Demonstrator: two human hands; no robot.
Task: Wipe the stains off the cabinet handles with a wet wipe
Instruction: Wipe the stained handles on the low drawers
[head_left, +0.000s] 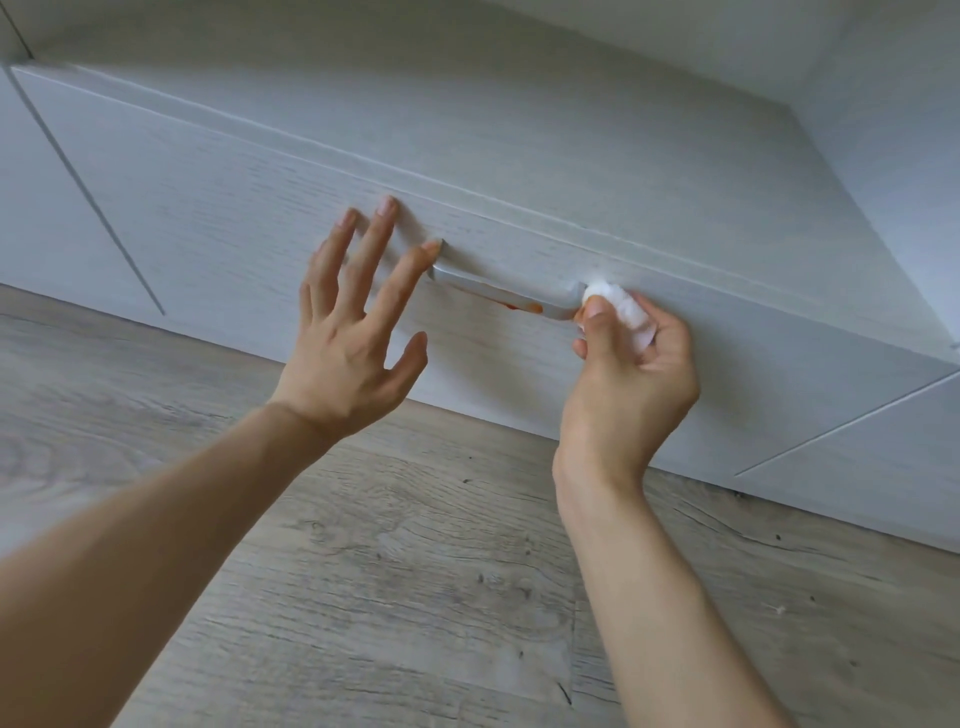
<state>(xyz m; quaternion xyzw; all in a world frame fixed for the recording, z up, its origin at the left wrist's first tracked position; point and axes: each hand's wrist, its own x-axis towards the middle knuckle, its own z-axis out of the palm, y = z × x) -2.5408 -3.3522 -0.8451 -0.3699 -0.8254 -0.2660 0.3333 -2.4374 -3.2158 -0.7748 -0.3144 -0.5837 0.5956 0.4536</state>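
Observation:
A silver bar handle (488, 291) runs across a pale grey drawer front (260, 208). An orange-red stain (522, 307) marks the handle's lower edge near its right end. My right hand (628, 374) grips a bunched white wet wipe (621, 309) and holds it against the handle's right end. My left hand (348, 322) is spread with straight fingers. Its index fingertip touches the handle's left end and the other fingertips rest on the drawer front.
The drawer belongs to a low grey cabinet with a flat top (571, 130). More cabinet fronts lie to the left (52, 218) and right (872, 457). Grey wood-look floor (415, 571) stretches below. A light wall (893, 104) stands at the right.

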